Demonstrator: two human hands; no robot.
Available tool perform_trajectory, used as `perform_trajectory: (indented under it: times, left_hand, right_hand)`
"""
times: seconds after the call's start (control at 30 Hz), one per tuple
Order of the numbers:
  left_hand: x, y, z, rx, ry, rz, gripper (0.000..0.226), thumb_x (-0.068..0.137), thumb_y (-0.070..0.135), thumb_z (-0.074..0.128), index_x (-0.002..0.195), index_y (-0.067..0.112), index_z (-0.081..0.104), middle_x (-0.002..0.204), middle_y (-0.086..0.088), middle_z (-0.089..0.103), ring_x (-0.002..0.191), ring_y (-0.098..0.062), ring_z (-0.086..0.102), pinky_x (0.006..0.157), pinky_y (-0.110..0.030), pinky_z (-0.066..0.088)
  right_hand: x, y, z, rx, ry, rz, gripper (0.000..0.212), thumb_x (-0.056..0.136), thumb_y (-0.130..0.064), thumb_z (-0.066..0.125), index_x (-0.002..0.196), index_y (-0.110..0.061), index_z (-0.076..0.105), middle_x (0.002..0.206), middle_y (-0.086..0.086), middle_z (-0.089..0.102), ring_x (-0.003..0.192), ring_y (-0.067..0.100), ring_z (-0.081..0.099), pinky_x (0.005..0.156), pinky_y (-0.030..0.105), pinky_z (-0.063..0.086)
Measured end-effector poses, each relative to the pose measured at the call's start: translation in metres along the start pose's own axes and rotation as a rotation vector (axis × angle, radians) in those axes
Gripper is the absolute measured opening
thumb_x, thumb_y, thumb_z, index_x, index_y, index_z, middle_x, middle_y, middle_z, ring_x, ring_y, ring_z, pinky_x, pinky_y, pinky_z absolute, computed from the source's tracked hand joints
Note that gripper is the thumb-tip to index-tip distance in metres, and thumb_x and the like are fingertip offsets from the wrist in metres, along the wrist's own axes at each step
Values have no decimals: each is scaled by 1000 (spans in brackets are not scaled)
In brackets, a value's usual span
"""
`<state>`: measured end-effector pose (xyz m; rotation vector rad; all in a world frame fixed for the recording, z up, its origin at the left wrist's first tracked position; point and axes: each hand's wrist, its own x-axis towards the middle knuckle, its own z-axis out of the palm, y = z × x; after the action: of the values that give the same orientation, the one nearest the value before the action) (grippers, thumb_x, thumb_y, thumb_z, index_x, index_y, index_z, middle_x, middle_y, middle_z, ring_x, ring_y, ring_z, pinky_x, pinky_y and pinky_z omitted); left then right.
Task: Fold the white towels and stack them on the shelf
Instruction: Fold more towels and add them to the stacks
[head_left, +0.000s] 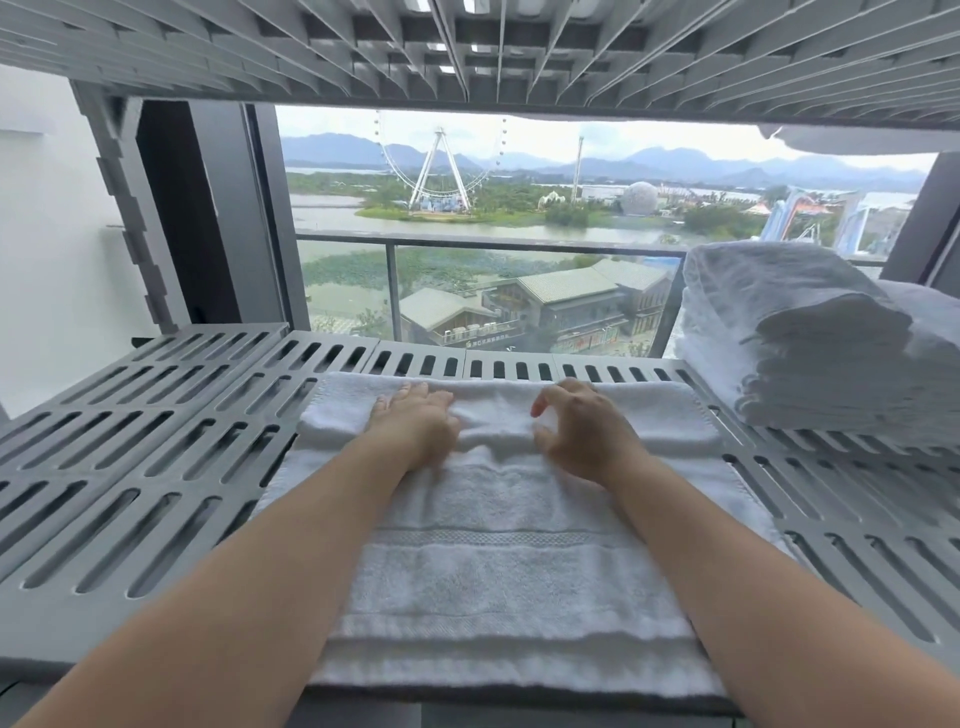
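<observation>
A white towel (498, 561) lies spread on the grey slotted shelf (156, 467), its far end folded back toward me into a thick band. My left hand (415, 421) rests flat on that folded band, fingers spread, holding nothing. Just right of it, my right hand (576, 421) hovers over the fold with fingers curled and thumb apart; nothing is gripped between them. At the right of the shelf stands a stack of folded white towels (810, 353).
A second slotted shelf (467, 47) hangs close overhead, with a white towel edge (857, 137) drooping from it at the top right. A grey shelf post (130, 208) rises at the back left. A window with a balcony rail (467, 241) lies behind.
</observation>
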<state>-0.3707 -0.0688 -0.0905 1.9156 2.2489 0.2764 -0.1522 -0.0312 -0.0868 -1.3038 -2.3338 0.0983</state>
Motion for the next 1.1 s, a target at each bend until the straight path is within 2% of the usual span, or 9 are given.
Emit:
perform_trajectory:
  times: [0.13, 0.23, 0.53, 0.63, 0.77, 0.87, 0.97, 1.03, 1.1]
  left_hand:
    - [7, 7, 2, 76, -5, -8, 71, 97, 68, 21, 159, 35, 11, 168, 0, 3, 154, -23, 0, 122, -57, 0]
    - [13, 0, 7, 181, -15, -45, 78, 89, 80, 10, 157, 44, 3, 168, -1, -7, 154, -28, -11, 117, -64, -10]
    - [5, -11, 4, 196, -11, -259, 93, 75, 92, -2, 156, 47, 2, 168, -6, -6, 152, -39, -11, 112, -71, -13]
    - [-2, -14, 0, 140, -9, -108, 87, 83, 88, 8, 157, 43, 12, 168, -2, 4, 154, -33, -1, 113, -72, -8]
    - [-16, -32, -9, 101, -2, 225, 78, 86, 82, 28, 151, 39, 38, 162, 4, 30, 148, -20, 29, 119, -64, 16]
    - [-26, -44, -8, 59, 137, 303, 40, 102, 47, 49, 140, 37, 55, 149, 4, 52, 132, -21, 52, 110, -46, 43]
    - [-35, -42, -8, 61, 309, 332, 31, 104, 23, 49, 129, 30, 67, 119, 1, 73, 102, -21, 68, 84, -33, 54]
    - [-41, -41, -10, 5, 394, 343, 29, 104, 20, 51, 124, 26, 71, 108, -1, 76, 90, -22, 71, 78, -34, 57]
    - [-47, -43, -13, -81, 441, 355, 26, 104, 21, 52, 118, 24, 74, 103, -1, 77, 88, -23, 71, 79, -37, 58]
  right_hand:
    - [18, -5, 6, 22, -65, 91, 41, 92, -28, 53, 132, -25, 54, 140, 2, 54, 131, 24, 48, 109, 42, 39]
    - [23, 14, 11, -70, -248, 177, 59, 97, -37, 35, 155, -29, 29, 166, -2, 22, 153, 17, 17, 124, 43, 13]
    - [5, 39, 1, -208, -306, 468, 69, 95, -68, 19, 158, -41, 11, 168, -6, -1, 155, 20, -3, 121, 56, -4]
    - [-9, 42, -7, -169, -292, 403, 67, 98, -64, 25, 158, -35, 18, 168, -3, 6, 155, 23, 2, 121, 55, -1]
    - [-26, 50, -16, -38, -248, 266, 52, 102, -26, 37, 154, -25, 35, 164, 2, 25, 152, 21, 18, 124, 50, 11]
    - [-36, 52, -16, -19, -134, 279, 56, 96, -6, 34, 149, -19, 45, 158, 6, 38, 147, 26, 31, 122, 46, 23]
    - [-38, 49, -16, -120, -31, 317, 47, 93, 1, 32, 123, -15, 64, 126, 13, 65, 112, 32, 58, 92, 40, 48]
    - [-41, 45, -21, -232, 94, 294, 34, 90, 3, 36, 98, -13, 65, 97, 13, 70, 87, 31, 62, 67, 35, 44]
    - [-45, 41, -29, -289, 250, 232, 31, 84, 4, 44, 94, -13, 68, 86, 14, 70, 82, 34, 66, 61, 34, 43]
